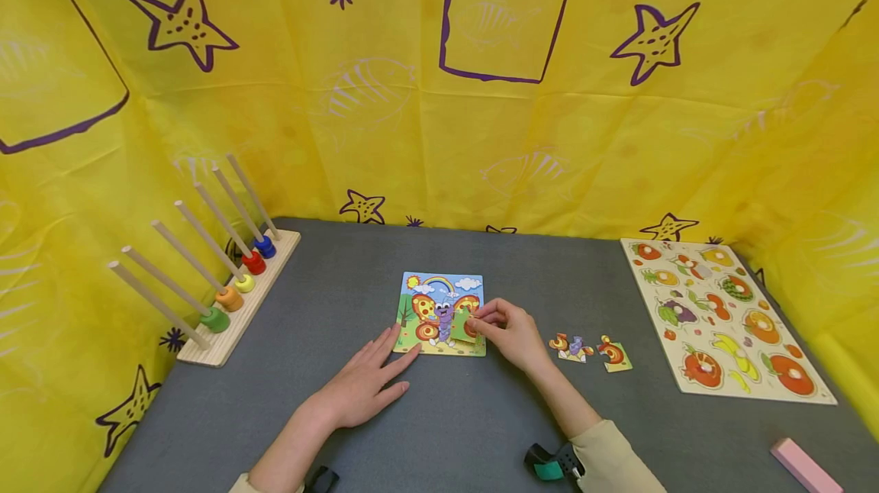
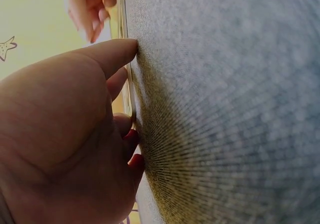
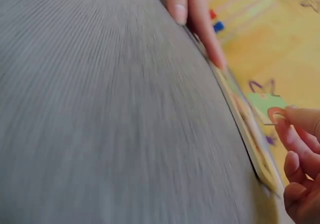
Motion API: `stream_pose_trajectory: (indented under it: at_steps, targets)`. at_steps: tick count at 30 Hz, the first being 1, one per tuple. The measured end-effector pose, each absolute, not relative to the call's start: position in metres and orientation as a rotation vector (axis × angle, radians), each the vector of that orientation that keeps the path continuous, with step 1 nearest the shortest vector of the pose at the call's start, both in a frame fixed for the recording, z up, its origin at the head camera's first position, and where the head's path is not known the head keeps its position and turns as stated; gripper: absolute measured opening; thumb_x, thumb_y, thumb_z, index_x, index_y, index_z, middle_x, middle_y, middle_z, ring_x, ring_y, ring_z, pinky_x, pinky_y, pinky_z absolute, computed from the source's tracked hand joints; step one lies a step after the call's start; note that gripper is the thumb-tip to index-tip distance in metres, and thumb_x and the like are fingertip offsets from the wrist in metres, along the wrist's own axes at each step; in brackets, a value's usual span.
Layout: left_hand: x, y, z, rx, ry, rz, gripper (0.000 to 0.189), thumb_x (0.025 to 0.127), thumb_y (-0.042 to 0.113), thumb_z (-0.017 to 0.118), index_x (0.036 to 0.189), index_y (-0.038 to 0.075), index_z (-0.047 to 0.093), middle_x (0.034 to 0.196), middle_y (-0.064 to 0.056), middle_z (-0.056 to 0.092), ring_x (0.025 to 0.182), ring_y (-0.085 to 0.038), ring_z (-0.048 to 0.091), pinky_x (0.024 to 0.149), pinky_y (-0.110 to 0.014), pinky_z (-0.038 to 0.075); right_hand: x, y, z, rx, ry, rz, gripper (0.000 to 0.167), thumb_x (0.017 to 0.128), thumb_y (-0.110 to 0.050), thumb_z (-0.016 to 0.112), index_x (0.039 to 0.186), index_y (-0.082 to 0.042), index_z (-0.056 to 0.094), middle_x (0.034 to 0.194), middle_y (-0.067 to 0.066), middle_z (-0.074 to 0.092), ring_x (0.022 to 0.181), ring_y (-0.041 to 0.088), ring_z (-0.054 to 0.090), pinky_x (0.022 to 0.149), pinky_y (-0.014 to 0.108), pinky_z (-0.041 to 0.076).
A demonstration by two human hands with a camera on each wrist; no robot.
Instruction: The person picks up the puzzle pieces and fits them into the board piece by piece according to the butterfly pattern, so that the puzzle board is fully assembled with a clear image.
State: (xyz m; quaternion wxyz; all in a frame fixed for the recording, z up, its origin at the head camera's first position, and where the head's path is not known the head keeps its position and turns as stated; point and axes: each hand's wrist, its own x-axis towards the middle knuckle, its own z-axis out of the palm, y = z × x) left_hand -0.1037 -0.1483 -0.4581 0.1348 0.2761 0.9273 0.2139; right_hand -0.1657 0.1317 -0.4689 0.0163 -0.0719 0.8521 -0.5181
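A square butterfly puzzle point(image 1: 423, 291) lies on the dark grey table, with a rainbow, a sun and clouds along its top. My left hand point(image 1: 360, 386) rests with extended fingers at its lower left, fingertips on the edge and the table beside it. Between thumb and fingers, my right hand point(image 1: 511, 334) pinches a green puzzle piece point(image 3: 262, 104) with an orange curl on it. In the head view this piece overlaps the butterfly's right side; the right wrist view shows it raised and tilted over the board. Part of the picture is hidden behind it.
Right of my right hand lie two loose puzzle pieces point(image 1: 571, 348). Farther right is a wooden fruit board point(image 1: 662, 333), with a pink block point(image 1: 805, 465) nearer me. A peg stand point(image 1: 206, 352) with coloured rings stands at the left. Yellow cloth point(image 1: 439, 142) hangs behind the table.
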Motion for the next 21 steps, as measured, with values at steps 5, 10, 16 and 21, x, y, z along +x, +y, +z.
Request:
stream_pose_trajectory:
  at_steps: [5,10,16,21]
  targets:
    - [-0.104,-0.149,-0.458,0.814,2.685,0.628,0.055,0.102,0.034,0.050,0.153,0.018,0.036,0.160,-0.020,0.011,0.147,-0.036,0.011,0.114,-0.055,0.019,-0.173,0.096,-0.471,-0.374,2.667,-1.595,0.011,0.084,-0.023,0.078,0.086,-0.016,0.070,0.073,-0.008,0.069,0.060,0.006,0.058,0.054,0.022,0.041]
    - [-0.105,-0.149,-0.458,0.797,2.662,0.657,0.056,0.102,0.034,0.051,0.153,0.018,0.035,0.161,-0.020,0.009,0.147,-0.036,0.009,0.114,-0.055,0.017,-0.178,0.073,-0.474,-0.478,2.697,-1.529,0.012,0.083,-0.020,0.079,0.085,-0.013,0.069,0.075,-0.006,0.070,0.059,0.003,0.058,0.053,0.021,0.044]
    - [-0.105,-0.149,-0.458,0.766,2.652,0.678,0.060,0.101,0.036,0.051,0.154,0.015,0.031,0.161,-0.019,0.008,0.147,-0.036,0.009,0.115,-0.055,0.016,-0.183,0.062,-0.477,-0.691,2.842,-1.403,0.016,0.079,-0.021,0.083,0.079,-0.013,0.069,0.073,-0.007,0.067,0.065,0.006,0.058,0.060,0.022,0.047]
    - [-0.105,-0.149,-0.458,0.756,2.672,0.684,0.065,0.101,0.037,0.052,0.154,0.008,0.029,0.161,-0.019,0.011,0.147,-0.035,0.012,0.115,-0.054,0.017,-0.185,0.059,-0.482,-0.786,2.974,-1.246,0.015,0.078,-0.026,0.083,0.075,-0.018,0.071,0.071,-0.011,0.064,0.068,0.009,0.050,0.064,0.025,0.039]
